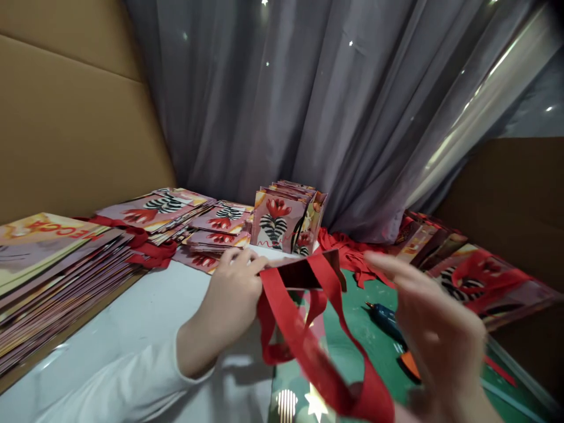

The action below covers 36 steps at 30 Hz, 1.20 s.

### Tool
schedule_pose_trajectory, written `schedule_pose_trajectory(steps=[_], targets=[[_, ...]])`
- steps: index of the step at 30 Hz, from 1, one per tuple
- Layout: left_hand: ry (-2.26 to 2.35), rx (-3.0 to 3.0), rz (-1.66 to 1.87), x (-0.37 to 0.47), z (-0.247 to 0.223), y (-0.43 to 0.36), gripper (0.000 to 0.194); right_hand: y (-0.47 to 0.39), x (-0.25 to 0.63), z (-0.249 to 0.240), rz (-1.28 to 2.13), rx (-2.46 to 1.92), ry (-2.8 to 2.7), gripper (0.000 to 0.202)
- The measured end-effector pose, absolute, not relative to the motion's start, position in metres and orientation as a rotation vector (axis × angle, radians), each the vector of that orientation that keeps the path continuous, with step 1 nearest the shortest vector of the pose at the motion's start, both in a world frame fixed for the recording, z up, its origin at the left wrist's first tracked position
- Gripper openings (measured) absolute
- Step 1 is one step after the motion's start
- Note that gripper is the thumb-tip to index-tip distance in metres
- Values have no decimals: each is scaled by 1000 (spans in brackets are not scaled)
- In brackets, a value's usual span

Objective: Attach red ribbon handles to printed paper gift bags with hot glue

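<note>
We grip the bag [297,276] in our left hand [235,288] above the table [154,311], right hand [440,329] open and blurred beside it, and its dangling red handles [284,311] could snag the glue gun [385,320] if swung.

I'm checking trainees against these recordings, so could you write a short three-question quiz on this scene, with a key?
1. Which hand holds the paper gift bag with red ribbon handles?
2. True or false: the hot glue gun lies on the white tabletop.
3. On the front standing bag, what tops the black-and-white stripes?
a) a green leaf
b) a red flower
c) a gold star

Key: 1. The left hand. 2. False; the hot glue gun lies on the green surface. 3. b.
</note>
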<state>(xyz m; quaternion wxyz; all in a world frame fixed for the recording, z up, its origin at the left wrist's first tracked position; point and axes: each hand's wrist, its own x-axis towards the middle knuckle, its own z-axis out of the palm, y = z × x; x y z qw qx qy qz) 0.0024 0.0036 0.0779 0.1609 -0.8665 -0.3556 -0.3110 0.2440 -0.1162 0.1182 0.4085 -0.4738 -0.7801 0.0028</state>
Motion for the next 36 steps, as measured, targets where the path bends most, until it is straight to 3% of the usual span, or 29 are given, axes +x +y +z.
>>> schedule_pose_trajectory(steps=[2,8,11,13,15,17,20,22,24,26,32,36], targets=[[-1045,-2693,-997,-8,92,6,17,-89,261,110,110,-1134,-2004,89],[-1122,-3054,-1296,-26,113,9,18,-40,244,73,375,-1069,-1812,57],[-1123,-2818,-1810,-24,108,19,13,-33,217,68,396,-1067,-1505,33],[-1054,-2469,-2223,-19,100,27,23,-27,208,69,453,-1019,-1321,21],[-1075,-2363,-2376,-12,90,32,47,-20,207,70,492,-971,-1160,21],[-1291,-2744,-2216,-5,80,33,65,-14,211,70,501,-956,-1015,26],[-1686,-3196,-2131,1,71,31,50,-15,217,65,655,-1002,-932,43],[-1811,-3066,-2444,0,68,31,44,-22,218,59,891,-1060,-1049,50],[-1832,-2847,-2680,-7,66,31,45,-30,217,50,1100,-1142,-1200,41],[-1896,-2877,-2621,-18,61,28,46,-36,216,37,1166,-1213,-1251,36],[-2000,-3625,-1991,-53,40,3,63,-25,208,3,1228,-1173,-1056,51],[-2016,-3389,-1939,-71,35,-4,55,-22,188,-9,1424,-1138,-878,48]])
